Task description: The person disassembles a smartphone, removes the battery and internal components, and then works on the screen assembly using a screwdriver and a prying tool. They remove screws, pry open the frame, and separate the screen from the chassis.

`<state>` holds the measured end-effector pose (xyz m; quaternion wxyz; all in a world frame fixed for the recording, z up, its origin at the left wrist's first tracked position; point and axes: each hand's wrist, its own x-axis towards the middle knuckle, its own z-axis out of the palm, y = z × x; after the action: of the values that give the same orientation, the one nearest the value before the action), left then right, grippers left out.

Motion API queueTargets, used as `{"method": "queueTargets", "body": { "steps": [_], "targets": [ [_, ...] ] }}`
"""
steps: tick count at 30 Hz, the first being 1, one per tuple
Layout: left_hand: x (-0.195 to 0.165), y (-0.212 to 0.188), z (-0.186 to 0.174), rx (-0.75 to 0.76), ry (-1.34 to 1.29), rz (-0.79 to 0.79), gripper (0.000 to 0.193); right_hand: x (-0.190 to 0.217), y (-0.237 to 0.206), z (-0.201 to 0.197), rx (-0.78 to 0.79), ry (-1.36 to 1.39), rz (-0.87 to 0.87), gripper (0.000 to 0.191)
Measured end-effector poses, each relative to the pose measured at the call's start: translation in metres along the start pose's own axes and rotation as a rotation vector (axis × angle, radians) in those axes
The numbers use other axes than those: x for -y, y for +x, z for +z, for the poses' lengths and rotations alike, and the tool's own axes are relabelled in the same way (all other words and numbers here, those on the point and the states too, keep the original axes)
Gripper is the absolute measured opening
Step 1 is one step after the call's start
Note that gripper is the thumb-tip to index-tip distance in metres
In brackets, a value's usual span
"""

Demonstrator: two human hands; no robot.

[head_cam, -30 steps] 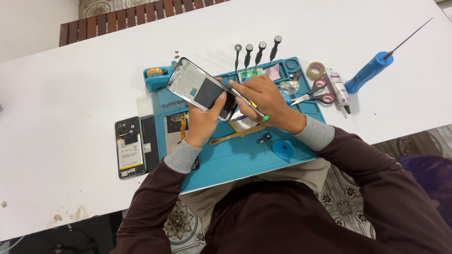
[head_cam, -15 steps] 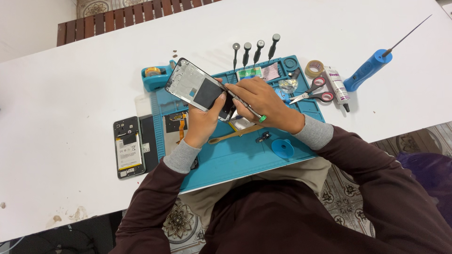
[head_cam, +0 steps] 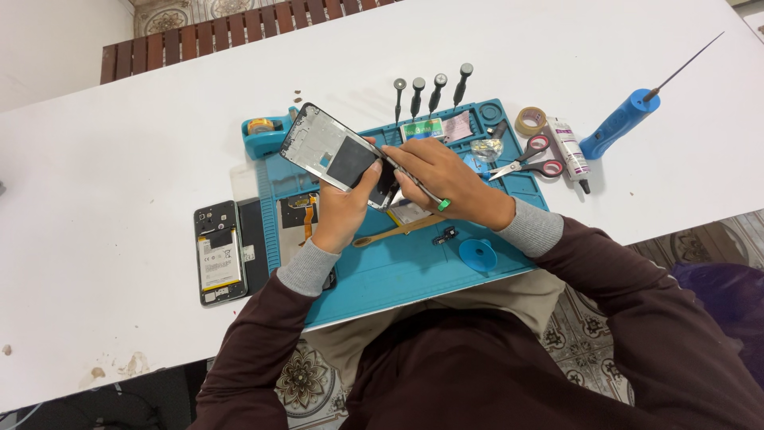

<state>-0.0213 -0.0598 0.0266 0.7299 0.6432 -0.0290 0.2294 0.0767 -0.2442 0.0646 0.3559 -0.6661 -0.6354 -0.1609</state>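
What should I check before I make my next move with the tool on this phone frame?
1. Grip on the grey phone frame with dark panel: the left hand holds it tilted above the blue work mat. Ok.
2. Tool hold: the right hand pinches the thin metal tool with green end. Ok.
3. Tool tip placement on the frame: hidden by fingers. Cannot tell.
4. Loose parts under the hands: a small dark component and a wooden stick lie on the mat. Not ok.
5. The red-handled scissors lie close to the right hand. Not ok.
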Motion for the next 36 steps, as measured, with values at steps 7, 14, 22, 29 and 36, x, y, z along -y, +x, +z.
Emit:
{"method": "queueTargets", "body": {
  "steps": [7, 14, 22, 29, 36],
  "targets": [
    [-0.001, 0.002, 0.000, -0.013, -0.020, -0.027, 0.033, -0.002, 0.000, 0.001, 0.015, 0.012, 0.030, 0.046],
    [-0.001, 0.002, -0.001, -0.023, -0.042, -0.050, 0.033, -0.004, -0.001, 0.002, -0.006, 0.001, 0.011, 0.045],
    [-0.003, 0.000, 0.001, -0.020, -0.038, -0.080, 0.033, -0.003, -0.002, 0.002, -0.005, 0.005, 0.015, 0.044],
    [-0.001, 0.000, 0.000, -0.011, -0.035, -0.057, 0.032, -0.002, 0.001, 0.001, 0.000, 0.002, 0.016, 0.043],
    [0.014, -0.008, 0.009, 0.099, 0.153, -0.056, 0.024, 0.003, 0.006, -0.005, -0.054, -0.087, -0.010, 0.042]
  ]
}}
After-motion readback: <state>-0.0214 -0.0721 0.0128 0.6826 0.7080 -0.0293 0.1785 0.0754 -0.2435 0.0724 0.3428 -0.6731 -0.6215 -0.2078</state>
